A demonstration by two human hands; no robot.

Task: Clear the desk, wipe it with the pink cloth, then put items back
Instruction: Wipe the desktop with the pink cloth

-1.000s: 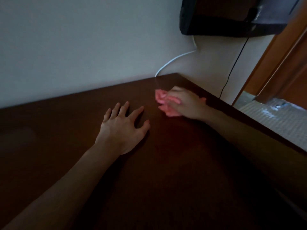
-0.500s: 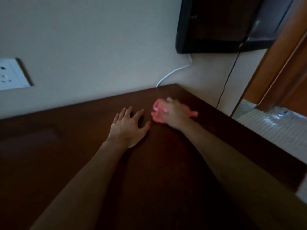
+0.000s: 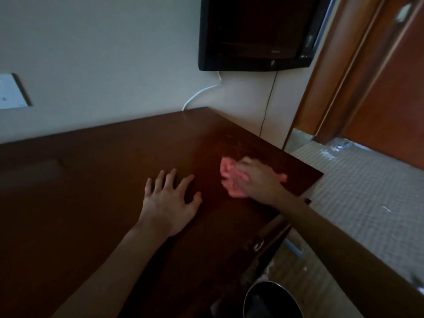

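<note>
The dark brown desk (image 3: pixel 91 180) fills the left and middle of the view, with nothing on its top but my hands and the cloth. My right hand (image 3: pixel 259 180) presses the crumpled pink cloth (image 3: pixel 227 175) flat against the desk near its right edge; the cloth sticks out on both sides of the hand, which is slightly blurred. My left hand (image 3: pixel 168 200) lies palm down on the desk, fingers spread, a little left of the cloth and holding nothing.
A black screen (image 3: pixel 257 35) hangs on the wall above the desk's far right corner, with a white cable (image 3: pixel 199 92) and a black cable (image 3: pixel 268 102) running down. A wall socket (image 3: pixel 11 92) is at left. A round dark bin (image 3: pixel 273 301) stands below the desk's right side, on a tiled floor (image 3: pixel 358 180).
My right hand has slid the pink cloth to the right, away from the left hand and toward the desk's right edge. The view has tilted up and right. The left hand stays put.
</note>
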